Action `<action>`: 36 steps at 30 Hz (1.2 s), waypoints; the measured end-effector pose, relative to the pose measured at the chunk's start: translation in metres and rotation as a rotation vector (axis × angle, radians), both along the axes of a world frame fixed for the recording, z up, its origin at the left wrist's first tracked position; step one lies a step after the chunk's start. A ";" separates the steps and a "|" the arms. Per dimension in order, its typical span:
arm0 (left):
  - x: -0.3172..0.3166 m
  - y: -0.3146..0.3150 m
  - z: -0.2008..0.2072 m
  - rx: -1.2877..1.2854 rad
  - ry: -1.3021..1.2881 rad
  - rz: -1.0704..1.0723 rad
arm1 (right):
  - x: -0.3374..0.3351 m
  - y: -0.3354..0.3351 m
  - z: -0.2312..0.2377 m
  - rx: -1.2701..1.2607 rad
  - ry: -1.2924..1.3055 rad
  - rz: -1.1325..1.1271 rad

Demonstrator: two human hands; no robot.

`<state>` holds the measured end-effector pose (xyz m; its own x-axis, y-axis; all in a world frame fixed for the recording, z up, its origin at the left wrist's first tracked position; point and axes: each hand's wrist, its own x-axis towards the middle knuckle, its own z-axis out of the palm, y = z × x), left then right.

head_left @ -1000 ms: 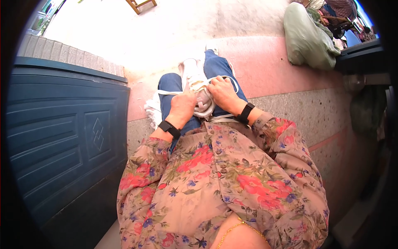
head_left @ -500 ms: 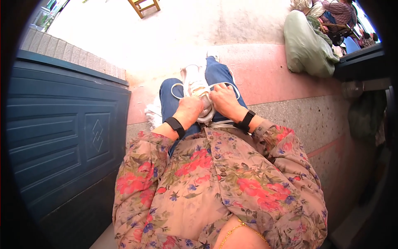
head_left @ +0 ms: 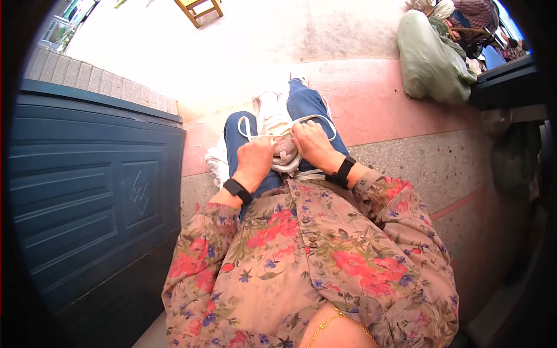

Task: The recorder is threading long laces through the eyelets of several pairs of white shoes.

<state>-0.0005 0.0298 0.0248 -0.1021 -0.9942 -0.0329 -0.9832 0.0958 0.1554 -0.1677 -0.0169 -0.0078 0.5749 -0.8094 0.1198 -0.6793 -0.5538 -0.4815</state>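
A white lace-up shoe (head_left: 269,108) rests on my lap between the knees of my blue jeans (head_left: 304,102), its toe pointing away from me. My left hand (head_left: 255,160) is left of the shoe's opening, fingers closed on the white shoelace (head_left: 264,137). Over the laced part, my right hand (head_left: 314,140) pinches the lace too. A stretch of lace runs taut between both hands. One loop stands out to the left and another curves round past my right hand. The fingertips partly hide how the lace is crossed.
A blue panelled door (head_left: 87,185) stands close on my left. White fringed material (head_left: 217,165) lies beside my left leg. Ahead is a small wooden stool (head_left: 199,10). A pale green sack (head_left: 432,61) sits at the far right near a stroller-like item (head_left: 477,26).
My left hand has moved left and slightly down, away from the shoe, drawing the lace taut across it. The left loop has narrowed. My right hand has barely shifted.
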 end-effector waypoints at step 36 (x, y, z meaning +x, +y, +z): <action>0.025 -0.052 0.041 0.024 1.193 0.338 | 0.045 -0.043 0.059 0.358 -0.501 -0.014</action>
<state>0.0240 -0.0225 0.0659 0.1810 -0.9768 -0.1142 -0.2010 -0.1504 0.9680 -0.1224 -0.0603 0.0516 0.5082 -0.8564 0.0916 -0.3287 -0.2912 -0.8984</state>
